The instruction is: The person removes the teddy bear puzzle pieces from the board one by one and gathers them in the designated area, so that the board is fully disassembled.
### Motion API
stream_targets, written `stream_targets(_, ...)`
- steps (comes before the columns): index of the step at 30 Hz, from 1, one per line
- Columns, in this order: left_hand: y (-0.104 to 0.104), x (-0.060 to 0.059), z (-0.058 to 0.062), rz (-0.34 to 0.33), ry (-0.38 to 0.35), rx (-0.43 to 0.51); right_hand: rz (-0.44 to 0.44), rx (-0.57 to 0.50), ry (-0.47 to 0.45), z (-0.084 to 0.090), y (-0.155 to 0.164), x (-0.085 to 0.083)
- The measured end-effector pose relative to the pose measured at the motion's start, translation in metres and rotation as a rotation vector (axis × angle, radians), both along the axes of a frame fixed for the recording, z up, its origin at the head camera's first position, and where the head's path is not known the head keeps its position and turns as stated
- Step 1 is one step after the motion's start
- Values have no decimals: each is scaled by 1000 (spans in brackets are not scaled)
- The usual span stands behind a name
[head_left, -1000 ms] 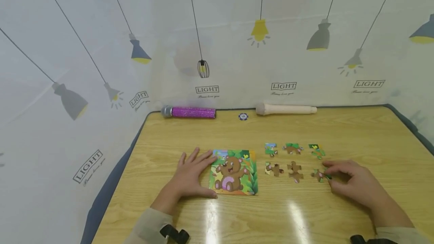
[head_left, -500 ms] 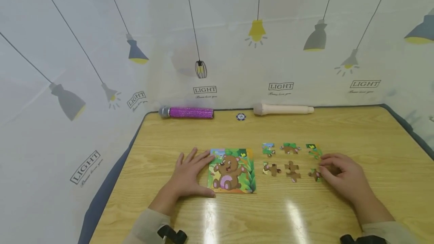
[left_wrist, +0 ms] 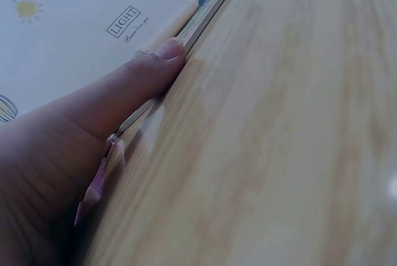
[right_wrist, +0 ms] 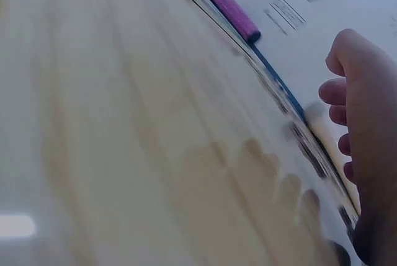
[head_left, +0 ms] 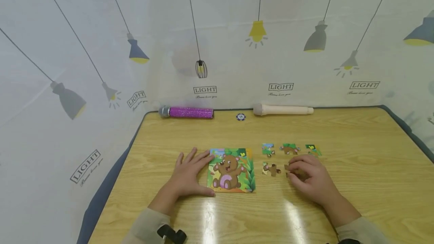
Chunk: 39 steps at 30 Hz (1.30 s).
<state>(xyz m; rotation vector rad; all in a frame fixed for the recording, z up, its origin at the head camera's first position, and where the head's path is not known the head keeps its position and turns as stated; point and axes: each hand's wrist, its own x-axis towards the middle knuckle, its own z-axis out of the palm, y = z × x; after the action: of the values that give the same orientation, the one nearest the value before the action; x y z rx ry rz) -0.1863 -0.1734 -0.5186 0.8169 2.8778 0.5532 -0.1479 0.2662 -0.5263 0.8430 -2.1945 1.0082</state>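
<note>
My left hand [head_left: 188, 178] lies with its fingers spread at the left edge of a square bear puzzle board [head_left: 234, 172]. Its thumb rests against the board's lower edge, as the left wrist view shows. My right hand [head_left: 313, 180] hovers with loosely bent fingers over the lower row of loose jigsaw pieces. Its fingertips are by a brown middle piece [head_left: 286, 167], which they partly cover. The lower right piece is hidden beneath the hand. A bear-ear piece [head_left: 271, 169] lies left of it, and the upper row has a blue-green piece [head_left: 268, 149], a brown-green piece [head_left: 289, 148] and a yellow-green piece [head_left: 312, 149].
A purple glitter microphone [head_left: 191, 112], a poker chip [head_left: 240, 116] and a pale pink microphone [head_left: 285, 109] lie along the back edge of the wooden table [head_left: 203, 134]. A cloth [head_left: 230, 55] printed with lamps hangs behind and at the left.
My right hand has moved left, from the lower right jigsaw piece to the lower middle one. The lower right piece shifted slightly left before being covered. My left hand has stayed on the board.
</note>
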Motion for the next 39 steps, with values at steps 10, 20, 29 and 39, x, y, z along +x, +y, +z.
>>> stream_targets(10, 0, -1, -1, -4, -1, 6, 85, 82, -119, 0, -62, 4)
stream_targets(20, 0, -1, -2, -14, 2, 34, 129, 81, -83, -1, -123, 2)
stream_targets(29, 0, 0, 1, -1, -13, 7, 43, 197, -33, 1, -160, -2)
stream_targets(39, 0, 0, 3, 13, -37, -18, 39, 211, -40, 5, -191, -8)
